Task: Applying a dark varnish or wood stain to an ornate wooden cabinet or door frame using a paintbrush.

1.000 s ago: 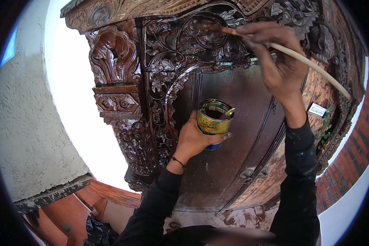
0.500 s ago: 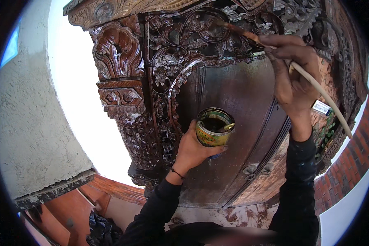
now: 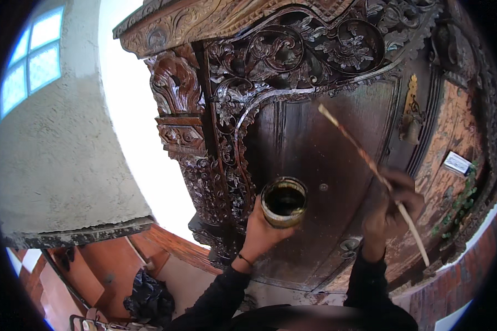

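My left hand [image 3: 265, 234] is wrapped round a small round tin [image 3: 270, 219], green and yellow, with dark liquid inside. It is held upright in front of the dark wooden door panel [image 3: 320, 143]. My right hand [image 3: 389, 212], blurred by motion, grips a long thin paintbrush [image 3: 364, 157] to the right of the tin. The brush is stained reddish brown along its middle, with a pale tip up at the left and a pale end down at the right. Its tip is in front of the panel, below the carved openwork [image 3: 292, 55]; whether it touches cannot be told.
A carved pillar [image 3: 179, 132] stands at the left beside a bright white strip. On the right are a hanging metal fitting [image 3: 411, 118], a small white box [image 3: 457, 163] and green leaves [image 3: 461, 201]. A black plastic bag [image 3: 149, 298] lies at lower left.
My right hand has come down from the carving with the paintbrush, away from the openwork. The tin sits lower in view, and the whole view has shifted, showing a window at upper left.
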`<state>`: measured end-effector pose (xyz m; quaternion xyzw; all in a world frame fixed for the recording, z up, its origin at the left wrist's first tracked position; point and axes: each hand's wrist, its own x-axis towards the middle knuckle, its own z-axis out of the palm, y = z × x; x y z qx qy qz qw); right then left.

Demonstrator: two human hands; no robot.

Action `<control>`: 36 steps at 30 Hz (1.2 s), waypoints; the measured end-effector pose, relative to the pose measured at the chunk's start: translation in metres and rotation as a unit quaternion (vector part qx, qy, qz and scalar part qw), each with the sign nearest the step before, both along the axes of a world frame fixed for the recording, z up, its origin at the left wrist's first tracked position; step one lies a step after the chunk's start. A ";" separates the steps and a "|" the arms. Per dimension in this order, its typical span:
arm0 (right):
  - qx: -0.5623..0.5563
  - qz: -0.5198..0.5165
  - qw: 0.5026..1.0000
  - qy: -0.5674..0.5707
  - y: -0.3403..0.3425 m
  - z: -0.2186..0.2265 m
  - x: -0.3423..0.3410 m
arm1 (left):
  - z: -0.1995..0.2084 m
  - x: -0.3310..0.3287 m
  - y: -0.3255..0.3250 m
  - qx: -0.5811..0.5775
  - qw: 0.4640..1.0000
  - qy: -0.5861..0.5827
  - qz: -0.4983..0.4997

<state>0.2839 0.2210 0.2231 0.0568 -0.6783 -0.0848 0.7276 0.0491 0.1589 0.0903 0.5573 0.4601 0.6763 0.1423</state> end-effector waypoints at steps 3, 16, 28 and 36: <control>-0.097 0.068 0.989 0.091 0.000 -0.053 0.016 | -0.022 0.013 -0.016 -0.018 0.999 -0.035 0.007; -0.307 0.048 0.949 0.053 -0.009 -0.142 0.082 | -0.072 0.067 -0.070 -0.081 0.992 -0.072 0.064; -0.256 0.122 0.956 -0.071 -0.030 -0.117 0.082 | -0.092 0.076 -0.080 -0.105 0.989 0.064 0.085; -0.300 0.017 0.910 -0.286 -0.050 -0.125 0.016 | -0.102 0.059 -0.093 -0.156 0.980 0.087 0.091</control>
